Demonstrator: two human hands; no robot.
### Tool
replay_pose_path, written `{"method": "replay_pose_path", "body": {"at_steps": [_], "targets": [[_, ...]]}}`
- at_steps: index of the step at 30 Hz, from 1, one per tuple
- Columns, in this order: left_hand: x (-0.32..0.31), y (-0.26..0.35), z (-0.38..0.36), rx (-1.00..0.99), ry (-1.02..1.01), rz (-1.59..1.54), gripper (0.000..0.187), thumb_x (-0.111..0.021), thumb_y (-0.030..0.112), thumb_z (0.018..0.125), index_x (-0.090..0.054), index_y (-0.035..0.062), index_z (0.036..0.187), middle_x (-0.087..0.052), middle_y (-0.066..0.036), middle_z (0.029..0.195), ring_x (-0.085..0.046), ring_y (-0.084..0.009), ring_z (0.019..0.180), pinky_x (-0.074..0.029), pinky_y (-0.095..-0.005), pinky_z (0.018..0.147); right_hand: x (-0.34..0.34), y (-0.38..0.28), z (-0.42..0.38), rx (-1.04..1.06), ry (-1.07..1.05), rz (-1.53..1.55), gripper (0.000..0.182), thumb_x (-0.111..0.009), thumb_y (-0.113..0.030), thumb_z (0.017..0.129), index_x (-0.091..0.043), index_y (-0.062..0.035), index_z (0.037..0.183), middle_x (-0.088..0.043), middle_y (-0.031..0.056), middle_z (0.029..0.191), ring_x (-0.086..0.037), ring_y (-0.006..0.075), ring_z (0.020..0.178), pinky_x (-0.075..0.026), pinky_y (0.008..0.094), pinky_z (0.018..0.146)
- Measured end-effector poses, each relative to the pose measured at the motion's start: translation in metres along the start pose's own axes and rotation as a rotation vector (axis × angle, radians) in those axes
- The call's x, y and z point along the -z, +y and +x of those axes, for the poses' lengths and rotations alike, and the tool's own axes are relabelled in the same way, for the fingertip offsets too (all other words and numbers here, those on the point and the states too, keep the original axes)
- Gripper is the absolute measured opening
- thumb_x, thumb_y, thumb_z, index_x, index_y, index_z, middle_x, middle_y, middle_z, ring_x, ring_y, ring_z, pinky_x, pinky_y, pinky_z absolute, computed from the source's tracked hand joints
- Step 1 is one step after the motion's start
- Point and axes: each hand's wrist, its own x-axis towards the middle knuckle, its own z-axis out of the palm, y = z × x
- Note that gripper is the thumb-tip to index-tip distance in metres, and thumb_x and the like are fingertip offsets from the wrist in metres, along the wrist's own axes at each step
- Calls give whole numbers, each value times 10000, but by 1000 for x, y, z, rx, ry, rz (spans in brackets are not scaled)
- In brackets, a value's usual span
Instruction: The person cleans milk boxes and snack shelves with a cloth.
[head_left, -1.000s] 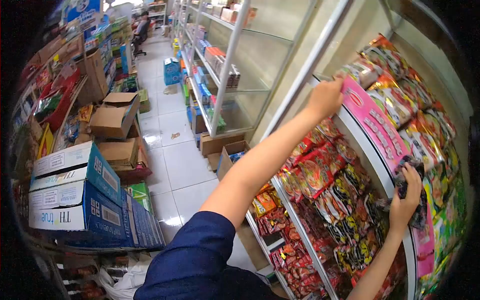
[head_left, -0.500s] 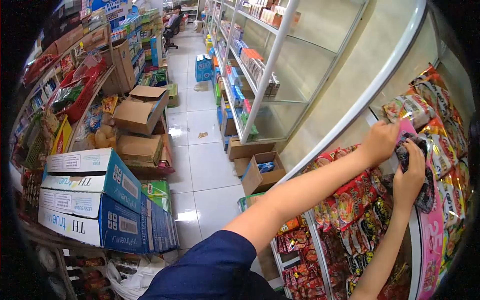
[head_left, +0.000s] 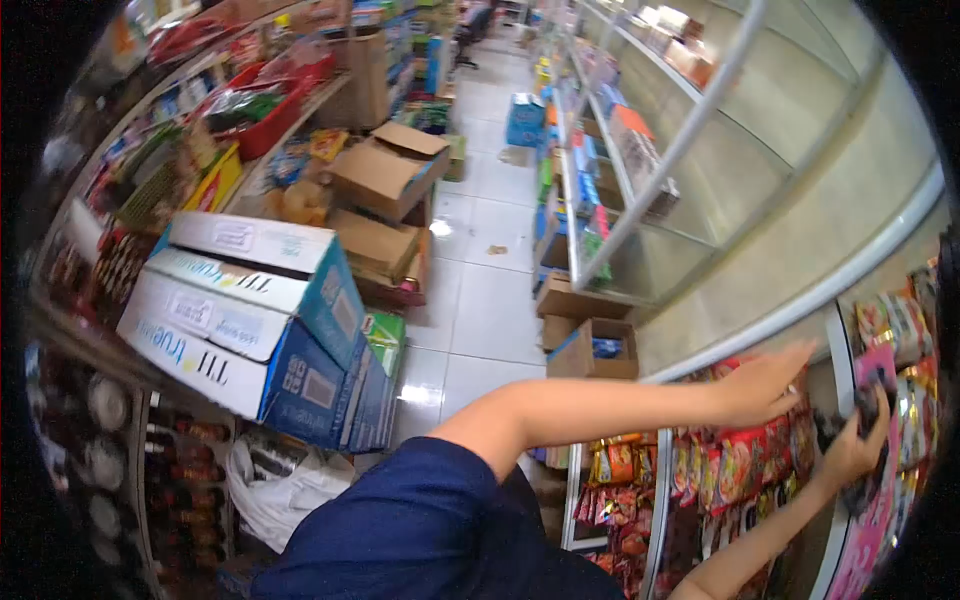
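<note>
My left hand (head_left: 768,385) reaches across to the right, fingers stretched out and a little blurred by motion, with nothing seen in it. It is over red noodle packets (head_left: 745,460) on the rack. Farther right, my right hand (head_left: 855,450) is closed around a dark, mottled cloth (head_left: 858,497). The cloth lies against a pink printed strip (head_left: 862,545) along a shelf edge. Part of the cloth is hidden by the fingers. Behind the strip stand shiny packets (head_left: 910,415) in orange, white and green.
On the left, stacked milk cartons (head_left: 290,370) stand beside open cardboard boxes (head_left: 390,170) and a red basket (head_left: 262,115). A tiled aisle (head_left: 465,275) runs ahead. To its right is a glass-sided shelf (head_left: 690,190) with a cardboard box (head_left: 600,350) at its foot.
My left hand has let go of the pink strip's upper end and moved away to the left, fingers extended. My right hand stays on the cloth. The view has swung so things sit differently.
</note>
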Motion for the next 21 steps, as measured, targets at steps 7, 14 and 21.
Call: {"method": "replay_pose_path", "body": {"at_steps": [7, 14, 21], "targets": [[101, -11, -148, 259, 238, 196, 269, -494, 182, 821, -525, 7, 1024, -554, -164, 983, -521, -317, 934, -411, -382, 807, -73, -59, -29, -449, 44, 736, 328, -522, 53, 772, -541, 20, 1097, -563, 130, 1060, -532, 219, 951, -431, 314, 846], [136, 38, -155, 368, 235, 104, 185, -540, 172, 796, -587, 8, 869, -607, -115, 812, -580, -271, 768, -448, -351, 694, -235, -186, -107, -474, -735, 1448, 361, -535, 82, 686, -553, -17, 1032, -544, 59, 958, -520, 158, 848, -429, 262, 777], [110, 43, -52, -50, -210, -143, 242, -531, 197, 842, -564, -14, 957, -583, -182, 887, -553, -305, 767, -439, -366, 651, -315, -271, -182, -514, -1284, 1705, 314, -582, 33, 650, -582, 10, 964, -573, 47, 855, -534, 133, 775, -426, 249, 707]]}}
